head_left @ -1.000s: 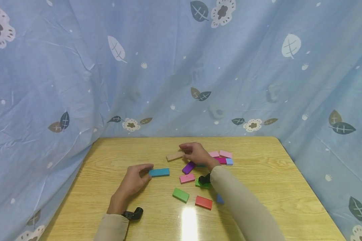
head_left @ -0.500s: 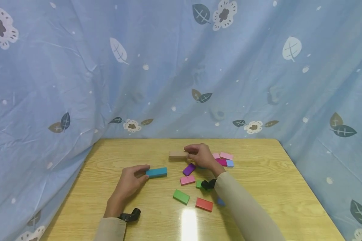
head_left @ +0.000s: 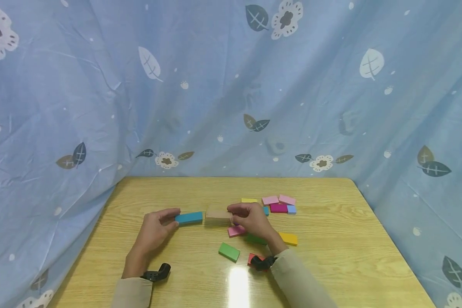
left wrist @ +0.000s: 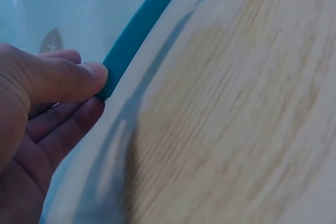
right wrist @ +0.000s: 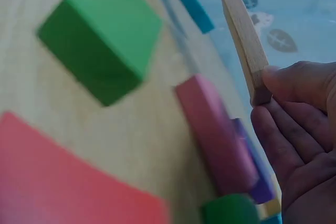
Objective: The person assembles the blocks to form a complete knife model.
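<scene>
Closest in, a red block (right wrist: 73,182) and a green block (head_left: 229,252) lie on the glossy wood-grain table (head_left: 350,256). Past them, the left hand (head_left: 153,229) pinches the blue block (head_left: 188,218) by its outer end; the right hand (head_left: 255,221) pinches the plain wooden block (head_left: 217,217) likewise, free ends near each other. Light, level grips should probably stop them knocking. A patterned blue curtain (head_left: 200,85) hangs behind.

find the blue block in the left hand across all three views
Head: blue block left of centre, lower half.
Left wrist: blue block in the upper half, slanting up to the right.
Right wrist: blue block near the top, right of centre.
Shared landmark: the left hand, gripping one end.
</scene>
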Demonstrator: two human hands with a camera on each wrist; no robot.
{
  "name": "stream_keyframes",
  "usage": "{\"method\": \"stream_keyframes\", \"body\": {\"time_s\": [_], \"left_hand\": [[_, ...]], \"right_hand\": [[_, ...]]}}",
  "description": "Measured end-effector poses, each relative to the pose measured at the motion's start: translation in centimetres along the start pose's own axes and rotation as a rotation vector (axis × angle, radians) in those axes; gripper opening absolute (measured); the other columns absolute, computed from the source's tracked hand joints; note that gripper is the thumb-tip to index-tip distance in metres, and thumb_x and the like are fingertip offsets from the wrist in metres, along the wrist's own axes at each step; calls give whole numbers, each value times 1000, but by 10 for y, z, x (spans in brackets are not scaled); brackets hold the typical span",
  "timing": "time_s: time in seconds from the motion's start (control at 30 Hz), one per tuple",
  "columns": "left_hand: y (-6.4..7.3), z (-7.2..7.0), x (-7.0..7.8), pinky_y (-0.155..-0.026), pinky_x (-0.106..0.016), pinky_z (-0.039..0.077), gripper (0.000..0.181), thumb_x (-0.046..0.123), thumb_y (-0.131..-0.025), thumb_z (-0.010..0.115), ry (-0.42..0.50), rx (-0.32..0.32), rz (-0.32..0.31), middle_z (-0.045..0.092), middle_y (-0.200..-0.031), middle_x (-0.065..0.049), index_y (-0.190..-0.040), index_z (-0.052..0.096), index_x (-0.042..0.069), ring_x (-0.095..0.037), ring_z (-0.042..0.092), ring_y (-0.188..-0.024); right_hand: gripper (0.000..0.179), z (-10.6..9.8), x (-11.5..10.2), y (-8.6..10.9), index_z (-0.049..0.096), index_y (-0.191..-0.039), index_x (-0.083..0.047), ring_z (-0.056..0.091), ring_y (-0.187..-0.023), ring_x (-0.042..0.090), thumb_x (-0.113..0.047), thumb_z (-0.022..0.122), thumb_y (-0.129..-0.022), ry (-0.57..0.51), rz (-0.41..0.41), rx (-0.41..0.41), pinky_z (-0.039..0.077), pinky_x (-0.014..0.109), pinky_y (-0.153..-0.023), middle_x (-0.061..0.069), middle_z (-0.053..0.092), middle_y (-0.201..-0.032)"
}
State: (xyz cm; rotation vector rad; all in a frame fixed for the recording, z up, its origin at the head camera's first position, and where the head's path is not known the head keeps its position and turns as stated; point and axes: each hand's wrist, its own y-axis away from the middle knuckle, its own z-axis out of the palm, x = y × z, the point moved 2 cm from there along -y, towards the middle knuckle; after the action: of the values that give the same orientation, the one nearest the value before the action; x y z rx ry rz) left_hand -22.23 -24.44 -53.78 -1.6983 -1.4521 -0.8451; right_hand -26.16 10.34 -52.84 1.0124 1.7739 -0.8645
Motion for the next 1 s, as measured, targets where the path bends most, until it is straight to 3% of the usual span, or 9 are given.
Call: {"method": "stream_keyframes", "body": {"time_s": [0.17,0.33,0.5,0.73,1.0], "left_hand": [[-1,4,-4,-106,-41,63,42,-3,-98,78,7,-14,-13,75,-139,-16,-140,73,1,-35,74,-128],[-3,14,-4,-104,-40,64,43,-2,-97,79,-1,-39,2,76,-137,-14,-140,74,4,-33,75,-126],[-5,23,0,-102,-41,64,43,-3,-96,79,-3,-50,9,78,-135,-11,-138,76,6,-30,76,-122],[-5,31,3,-105,-42,63,44,-2,-98,78,3,-80,6,76,-138,-11,-141,74,8,-30,74,-127],[-3,31,3,-105,-43,63,44,-2,-98,78,-7,-71,31,76,-139,-11,-141,74,8,-30,74,-127]], "right_hand": [[30,7,8,6,79,-131,-4,79,-114,23,-5,78,-101,35,13,13,63,21,-91,10,80,-129],[31,0,11,18,80,-131,-7,78,-113,22,-5,78,-100,92,34,55,64,24,-93,6,81,-126],[29,-8,8,26,82,-128,-10,78,-105,16,-5,80,-99,237,25,106,66,27,-88,2,82,-120],[28,-5,-2,25,83,-125,-11,73,-100,13,-3,81,-98,417,-26,97,65,32,-90,2,82,-121],[27,1,-9,14,83,-125,-10,62,-84,12,-4,79,-99,469,-55,62,56,22,-72,2,82,-114]]}}
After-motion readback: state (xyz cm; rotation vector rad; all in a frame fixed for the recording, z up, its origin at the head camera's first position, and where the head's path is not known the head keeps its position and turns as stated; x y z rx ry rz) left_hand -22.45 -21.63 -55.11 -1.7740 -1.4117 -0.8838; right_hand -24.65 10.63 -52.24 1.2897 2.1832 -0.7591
